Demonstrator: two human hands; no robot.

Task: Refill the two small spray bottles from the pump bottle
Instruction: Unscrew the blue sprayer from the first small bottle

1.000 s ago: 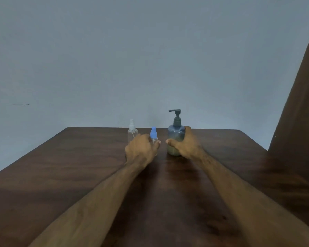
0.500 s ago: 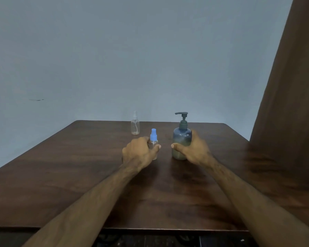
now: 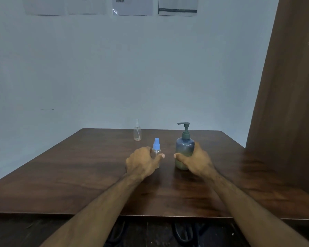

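A small clear spray bottle with a blue cap (image 3: 156, 146) stands upright near the table's middle, and my left hand (image 3: 142, 162) is wrapped around its body. To its right stands the blue-grey pump bottle (image 3: 184, 147) with a dark pump head, holding greenish liquid low down; my right hand (image 3: 196, 162) grips its lower half. A second small clear spray bottle with a clear cap (image 3: 137, 131) stands alone near the table's far edge, apart from both hands.
The dark wooden table (image 3: 78, 175) runs to a pale wall behind. A brown curtain (image 3: 289, 104) hangs at the right, over the table's right side. Papers (image 3: 132, 6) are stuck high on the wall. Dark shapes lie on the floor under the near edge.
Both hands have drawn the blue-capped bottle and the pump bottle toward me, away from the clear-capped bottle. The view has tilted up and back, showing the table's near edge.
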